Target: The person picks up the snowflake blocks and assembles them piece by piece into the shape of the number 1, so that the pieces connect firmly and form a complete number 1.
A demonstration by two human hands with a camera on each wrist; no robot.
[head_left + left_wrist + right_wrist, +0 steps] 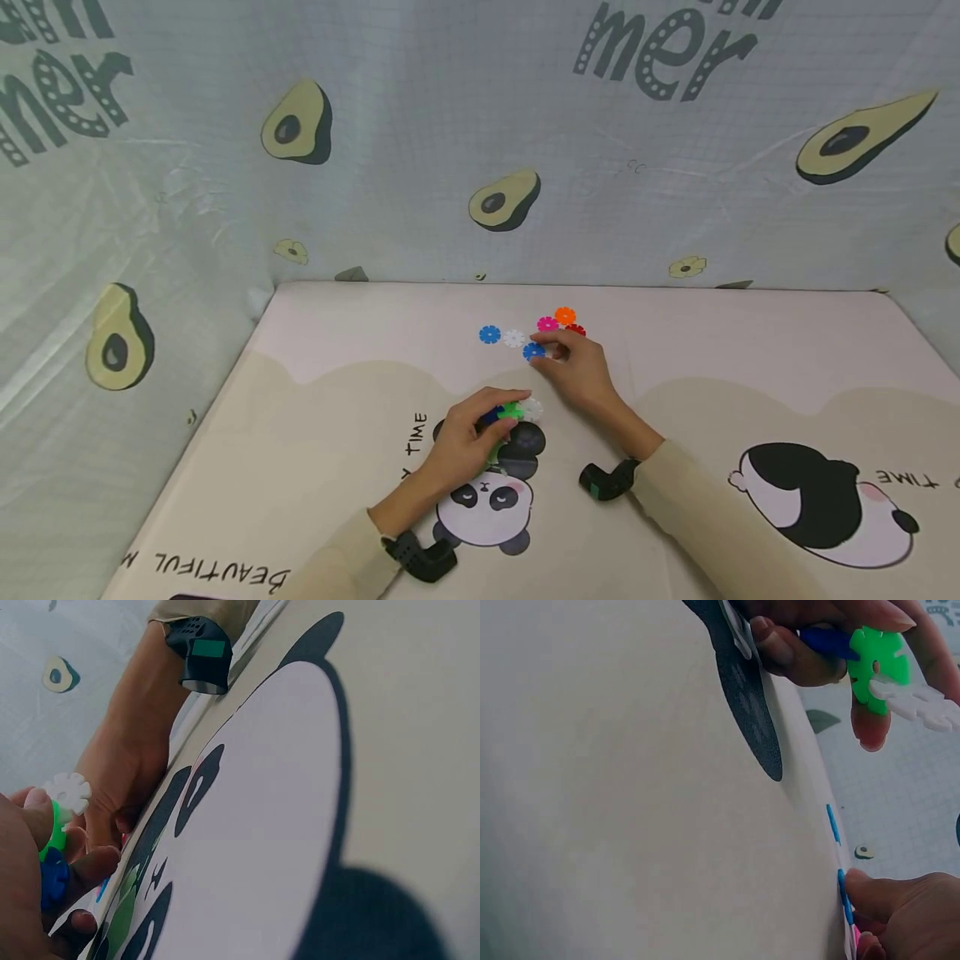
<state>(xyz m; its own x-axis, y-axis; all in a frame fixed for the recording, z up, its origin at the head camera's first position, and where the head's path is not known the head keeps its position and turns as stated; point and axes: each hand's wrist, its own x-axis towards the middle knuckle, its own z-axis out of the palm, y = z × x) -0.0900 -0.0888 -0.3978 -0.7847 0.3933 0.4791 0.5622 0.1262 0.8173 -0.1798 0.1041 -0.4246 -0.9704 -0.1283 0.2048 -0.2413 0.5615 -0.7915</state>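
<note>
My left hand point(471, 433) grips a small joined set of notched plastic discs. A dark blue disc point(54, 879), a bright green disc point(877, 669) and a white disc point(532, 409) make up this set, held above the tabletop. Farther forward, my right hand point(577, 371) has thumb and index finger at opposite edges of a flat blue disc point(533, 351), pinching it. That disc lies on the table in the right wrist view, with the thumb against it.
Loose discs lie around the right hand: a blue disc point(490, 334), a white disc point(513, 338), a pink disc point(548, 324), an orange disc point(566, 316) and a partly covered red disc point(576, 330). The printed tablecloth point(337, 467) meets an avocado-patterned curtain point(405, 167) behind.
</note>
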